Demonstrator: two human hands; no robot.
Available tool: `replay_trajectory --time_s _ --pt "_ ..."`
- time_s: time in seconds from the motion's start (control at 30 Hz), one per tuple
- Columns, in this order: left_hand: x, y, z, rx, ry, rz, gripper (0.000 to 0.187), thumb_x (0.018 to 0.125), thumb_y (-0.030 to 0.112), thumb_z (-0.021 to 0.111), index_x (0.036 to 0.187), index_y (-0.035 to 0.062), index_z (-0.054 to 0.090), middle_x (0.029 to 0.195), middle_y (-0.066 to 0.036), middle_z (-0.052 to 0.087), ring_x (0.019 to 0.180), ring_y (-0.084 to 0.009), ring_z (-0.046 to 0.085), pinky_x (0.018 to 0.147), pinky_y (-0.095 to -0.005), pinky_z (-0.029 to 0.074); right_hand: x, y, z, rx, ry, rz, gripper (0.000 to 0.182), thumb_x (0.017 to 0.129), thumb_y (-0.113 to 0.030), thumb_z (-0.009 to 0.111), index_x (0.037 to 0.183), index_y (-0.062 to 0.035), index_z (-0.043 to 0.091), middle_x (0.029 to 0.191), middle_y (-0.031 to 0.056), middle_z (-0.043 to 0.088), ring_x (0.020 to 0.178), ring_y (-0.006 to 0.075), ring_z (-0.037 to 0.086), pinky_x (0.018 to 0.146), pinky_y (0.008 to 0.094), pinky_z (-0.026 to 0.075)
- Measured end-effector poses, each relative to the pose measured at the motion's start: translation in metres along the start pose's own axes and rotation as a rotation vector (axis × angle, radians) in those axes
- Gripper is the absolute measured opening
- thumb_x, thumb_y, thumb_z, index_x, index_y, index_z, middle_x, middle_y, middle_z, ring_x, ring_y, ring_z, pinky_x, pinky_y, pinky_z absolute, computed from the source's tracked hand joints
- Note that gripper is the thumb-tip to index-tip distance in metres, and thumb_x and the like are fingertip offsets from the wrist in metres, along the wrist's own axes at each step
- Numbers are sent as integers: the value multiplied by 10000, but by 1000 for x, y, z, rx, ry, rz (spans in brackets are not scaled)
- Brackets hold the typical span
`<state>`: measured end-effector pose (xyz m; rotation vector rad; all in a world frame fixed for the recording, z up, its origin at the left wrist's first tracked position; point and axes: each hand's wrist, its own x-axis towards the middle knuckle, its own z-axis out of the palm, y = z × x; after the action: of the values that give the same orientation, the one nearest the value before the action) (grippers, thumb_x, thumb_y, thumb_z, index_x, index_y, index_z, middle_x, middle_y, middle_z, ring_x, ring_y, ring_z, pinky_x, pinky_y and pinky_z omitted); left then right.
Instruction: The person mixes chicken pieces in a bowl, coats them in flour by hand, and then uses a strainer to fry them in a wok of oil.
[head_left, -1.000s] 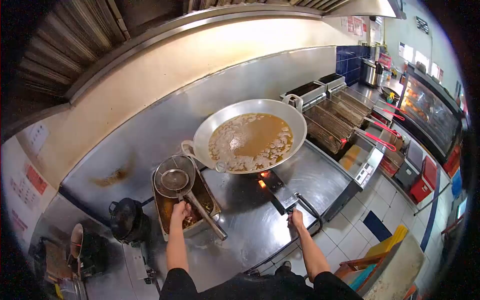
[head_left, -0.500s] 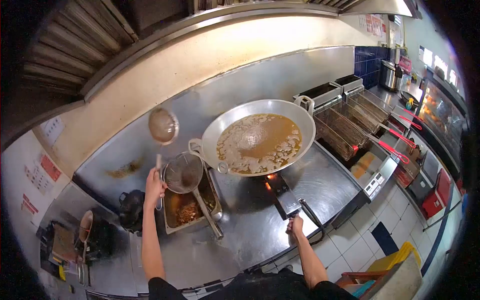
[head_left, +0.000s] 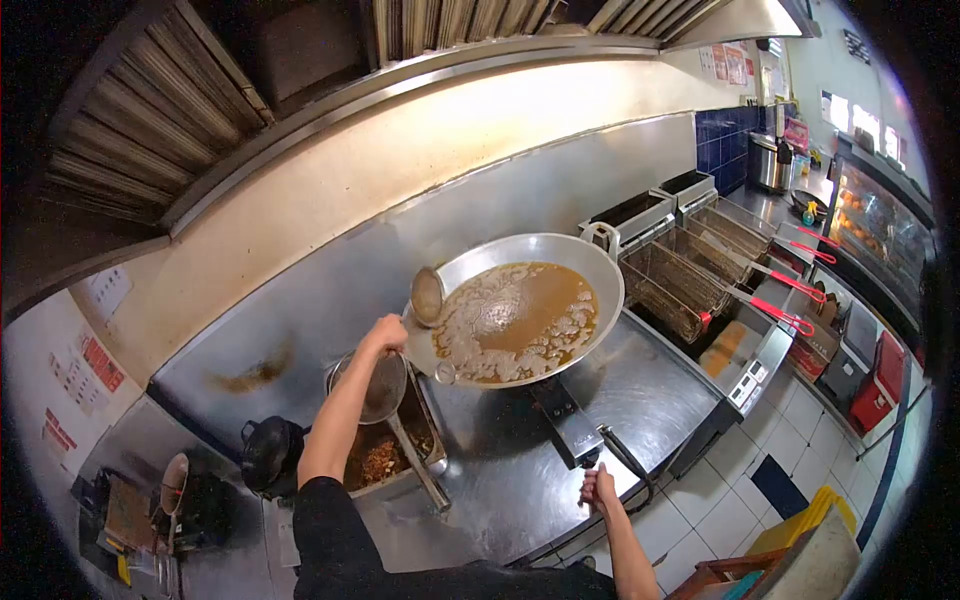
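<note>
My left hand is closed around the handle of a round mesh skimmer. The skimmer's head is at the left rim of a large two-handled wok, beside the bubbling brown oil. Below the wok's front, my right hand is curled closed, close to the control knob of the burner; nothing shows in its fingers. Under my left forearm, a second strainer rests over a rectangular metal container with brown fried bits in it. My arm partly covers both.
Fryer baskets with red handles stand right of the wok. A black pot sits at the left. A steel counter runs along the front, and a yellow bin is at the lower right. A hood hangs overhead.
My left hand has swung the skimmer right and down from beside the wall to the wok's rim. My right hand has shifted slightly down off the knob. The orange flame under the wok no longer shows.
</note>
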<state>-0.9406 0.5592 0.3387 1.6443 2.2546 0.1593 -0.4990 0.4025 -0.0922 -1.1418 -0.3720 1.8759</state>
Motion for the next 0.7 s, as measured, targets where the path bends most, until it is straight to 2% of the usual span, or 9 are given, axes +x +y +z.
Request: replay_trajectory --time_s 0.03,0.1,0.13,0.2,0.3,0.4,0.53,0.6,0.7 --pt "6 1 3 -2 7 6 513 792 6 482 1305 -7 507 756 -165 698 543 -210 658 460 -368 509 -11 6 -10 -69 21 -21 556 1029 -470 274 960 14 538 600 61 467 457 181 427 425 325 396" --pt "14 2 14 -233 -239 -41 656 789 -59 398 1439 25 395 716 -145 657 498 -149 577 440 -309 437 -48 13 -29 -106 35 -70 512 1042 -404 293 1008 38 548 588 45 471 465 169 466 425 312 395" --pt "14 5 20 -240 -240 -39 656 789 -59 398 1439 25 395 716 -145 657 498 -149 577 440 -309 437 -65 18 -40 -103 59 -99 473 1035 -391 332 1001 27 551 579 39 472 453 154 462 407 307 381" --pt "13 16 27 -336 -411 7 686 800 -84 345 1475 37 337 693 -92 595 489 -88 448 428 -260 359 -95 29 -61 -60 174 -61 423 1016 -381 387 984 7 552 585 41 483 432 147 448 381 306 359" --pt "3 39 28 -447 -488 1 644 851 -64 332 1488 20 292 724 -64 557 515 -76 406 439 -249 336 -125 50 -88 77 318 -65 362 991 -354 429 965 -15 554 598 41 495 411 140 428 360 293 343" --pt "13 49 36 -498 -579 68 590 915 -15 364 1495 3 255 748 -65 543 530 -67 399 441 -236 333 -145 54 -99 98 422 7 295 967 -296 436 960 -25 554 613 39 501 403 131 414 355 283 339" --pt "-10 82 34 -473 -659 108 559 965 29 376 1500 -8 219 717 -45 513 524 -58 371 438 -232 327 -143 77 -129 42 525 -33 236 934 -239 433 951 -34 550 601 35 489 398 123 400 349 280 331" --pt "-17 90 40 -584 -755 148 552 983 33 338 1512 7 183 687 -25 475 509 -52 337 432 -225 322 -143 84 -144 15 610 43 210 913 -213 433 937 -43 554 587 31 475 394 125 396 345 290 336" --pt "-25 100 49 -685 -815 138 534 1015 65 276 1524 36 118 667 -15 428 501 -50 329 417 -207 307 -147 102 -166 -4 635 24 204 908 -212 438 933 -51 562 569 24 456 388 129 385 345 295 345"
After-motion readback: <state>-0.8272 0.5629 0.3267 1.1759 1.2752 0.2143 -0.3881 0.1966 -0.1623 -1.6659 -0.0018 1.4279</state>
